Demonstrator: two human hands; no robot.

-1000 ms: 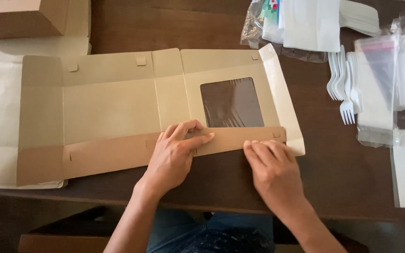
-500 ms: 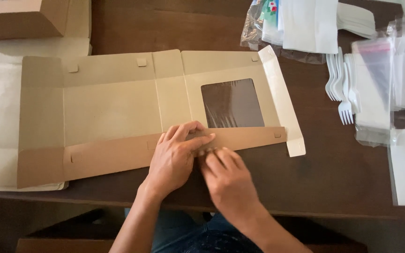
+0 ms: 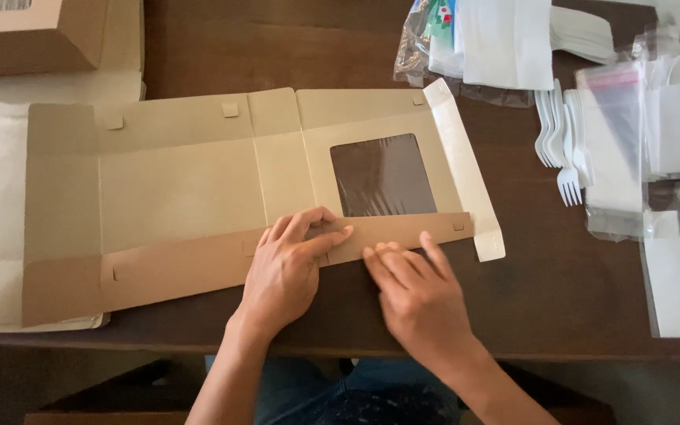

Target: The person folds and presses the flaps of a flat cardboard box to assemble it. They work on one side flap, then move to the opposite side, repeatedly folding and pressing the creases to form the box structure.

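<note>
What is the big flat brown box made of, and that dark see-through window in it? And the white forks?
The flat box looks like thin matte cardboard: tan, with sharp fold lines, and both hands, left and right, press its folded flap. The window seems to be clear plastic film; it shines slightly and shows the dark table. The forks look like smooth white plastic, though that's less certain.

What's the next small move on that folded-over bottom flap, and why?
Probably slide the right hand rightward along the folded flap to press the crease flat. The left hand already pins the flap near the middle of the flat box blank, while the stretch below the window toward the right end lies unpressed.
</note>
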